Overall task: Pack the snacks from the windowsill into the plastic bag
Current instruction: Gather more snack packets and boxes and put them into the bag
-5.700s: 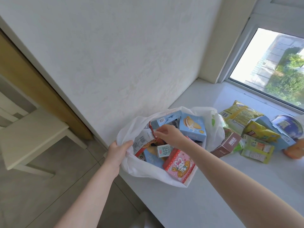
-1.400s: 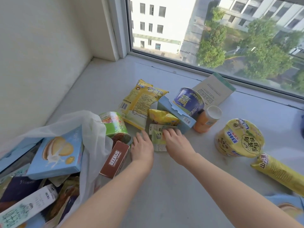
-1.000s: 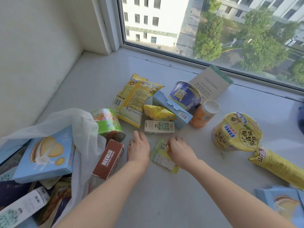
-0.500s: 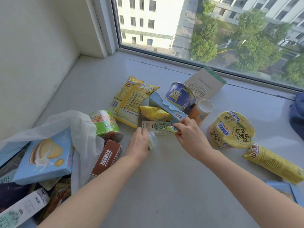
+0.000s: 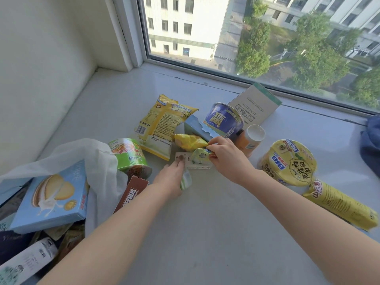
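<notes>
The white plastic bag point(image 5: 96, 157) lies open at the left and holds a blue biscuit box point(image 5: 53, 196) and other packs. My left hand point(image 5: 171, 179) holds a small pale-green packet point(image 5: 186, 181) against its palm. Its fingertips touch a small white carton point(image 5: 198, 166) lying flat on the windowsill point(image 5: 205, 233). My right hand point(image 5: 226, 159) pinches a small green-yellow packet point(image 5: 199, 156) just above that carton, next to a yellow snack packet point(image 5: 190, 141).
A green cup point(image 5: 129, 156) and a brown box point(image 5: 131, 194) lie by the bag mouth. Behind the hands are a large yellow bag point(image 5: 162, 122), blue box point(image 5: 199, 128), purple bowl point(image 5: 223, 120), orange bottle point(image 5: 254, 136) and beige box point(image 5: 255, 105). At the right are a yellow noodle bowl point(image 5: 290, 163), yellow tube point(image 5: 339, 204) and blue cloth point(image 5: 370, 145).
Each hand has picked a small green packet up off the sill. My right hand has moved back toward the yellow packet, and my left fingertips have reached the white carton.
</notes>
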